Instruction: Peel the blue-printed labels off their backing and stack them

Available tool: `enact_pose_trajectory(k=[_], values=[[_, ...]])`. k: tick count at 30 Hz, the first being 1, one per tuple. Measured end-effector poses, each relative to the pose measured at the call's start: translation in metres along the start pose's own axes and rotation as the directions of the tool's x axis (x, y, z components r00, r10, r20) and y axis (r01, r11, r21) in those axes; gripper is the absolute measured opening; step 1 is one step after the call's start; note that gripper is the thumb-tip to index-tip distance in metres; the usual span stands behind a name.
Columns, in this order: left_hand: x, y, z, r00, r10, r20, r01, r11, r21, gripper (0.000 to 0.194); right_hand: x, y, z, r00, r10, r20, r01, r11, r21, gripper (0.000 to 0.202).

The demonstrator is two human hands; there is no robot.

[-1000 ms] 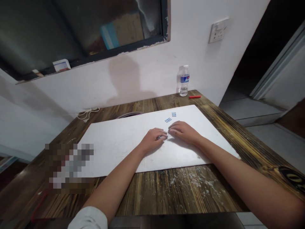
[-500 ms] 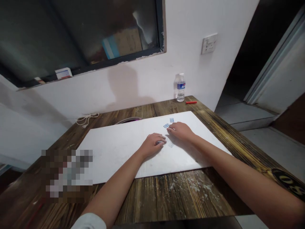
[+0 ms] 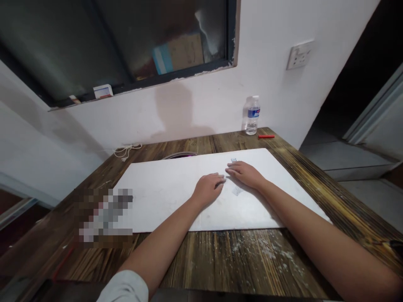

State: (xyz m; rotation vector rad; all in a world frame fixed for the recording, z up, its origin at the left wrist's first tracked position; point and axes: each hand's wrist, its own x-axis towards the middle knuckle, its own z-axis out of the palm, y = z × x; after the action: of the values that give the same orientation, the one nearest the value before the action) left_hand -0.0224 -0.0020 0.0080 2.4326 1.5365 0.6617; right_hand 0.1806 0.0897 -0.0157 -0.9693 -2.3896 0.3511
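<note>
A white board [image 3: 163,193] lies on the dark wooden table. My left hand [image 3: 208,188] rests near its middle, palm down, fingers bent towards the right; what its fingertips hold, if anything, is too small to tell. Just to the right, my right hand [image 3: 246,173] is over the board with its fingers pointing left, and its fingertips are hidden or too small to read. A small blue-lined piece [image 3: 233,160] shows just beyond the right hand. Below that hand lies a faint, clear-looking piece [image 3: 236,191].
A water bottle [image 3: 252,115] and a red stick-like object [image 3: 266,136] are at the table's back right. A white cord [image 3: 126,150] lies at the back left. Behind the board sits a partly hidden round object [image 3: 181,155]. Pale specks dot the table's [image 3: 201,260] front.
The view has shifted, moving the scene rightward. My right hand has come closer to my left, and one of the two blue-lined pieces seen before no longer shows.
</note>
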Motion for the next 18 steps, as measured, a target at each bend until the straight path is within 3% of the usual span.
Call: enact_pose_trajectory(k=[4, 6, 9, 12, 18], values=[[-0.001, 0.001, 0.0, 0.996, -0.088, 0.017, 0.085, 0.989, 0.125, 0.045, -0.005, 0.0, -0.008, 0.992, 0.114, -0.049, -0.098, 0.963, 0.25, 0.037], [0.0, 0.003, -0.002, 0.994, -0.107, -0.002, 0.106, 0.984, 0.141, 0.046, -0.007, 0.002, -0.008, 0.983, 0.158, -0.096, -0.123, 0.948, 0.293, 0.036], [0.002, 0.005, -0.006, 0.988, -0.114, -0.105, 0.127, 0.984, 0.123, 0.03, -0.007, 0.005, -0.008, 0.995, 0.061, -0.075, -0.046, 0.98, 0.194, 0.031], [0.001, 0.006, -0.008, 0.991, -0.115, -0.069, 0.123, 0.985, 0.123, 0.034, -0.008, 0.006, -0.013, 1.0, -0.021, 0.006, 0.021, 0.997, 0.069, 0.029], [-0.001, 0.005, -0.004, 0.996, -0.094, 0.009, 0.09, 0.974, 0.21, 0.033, -0.011, 0.008, -0.021, 0.996, 0.077, -0.051, -0.074, 0.996, 0.053, 0.031]])
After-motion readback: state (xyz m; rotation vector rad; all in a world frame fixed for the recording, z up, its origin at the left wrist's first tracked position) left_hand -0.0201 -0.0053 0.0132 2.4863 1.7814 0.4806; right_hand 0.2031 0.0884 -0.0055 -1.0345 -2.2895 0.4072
